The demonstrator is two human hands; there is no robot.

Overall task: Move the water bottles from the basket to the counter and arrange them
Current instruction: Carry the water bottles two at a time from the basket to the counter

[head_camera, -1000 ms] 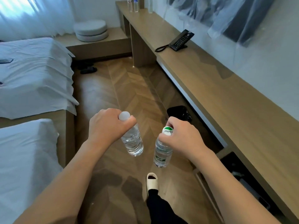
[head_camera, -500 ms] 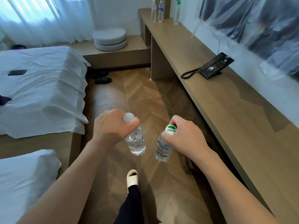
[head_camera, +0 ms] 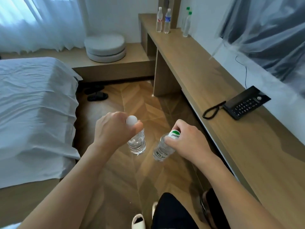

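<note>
Person walking along the desk [head_camera: 206, 83], closer than a sec ago. Left hand [head_camera: 113, 129] grips a white-cap bottle [head_camera: 137, 142] by its neck, right hand [head_camera: 186, 142] a green-cap bottle [head_camera: 162, 150]. Four bottles [head_camera: 167, 21] w/ room beside them wait at far end.

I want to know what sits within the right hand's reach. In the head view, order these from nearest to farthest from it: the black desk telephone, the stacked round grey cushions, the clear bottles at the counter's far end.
From the right hand:
1. Black desk telephone, on the wooden counter to the right.
2. Stacked round grey cushions, on the low platform ahead left.
3. Clear bottles, standing at the counter's far end.
</note>
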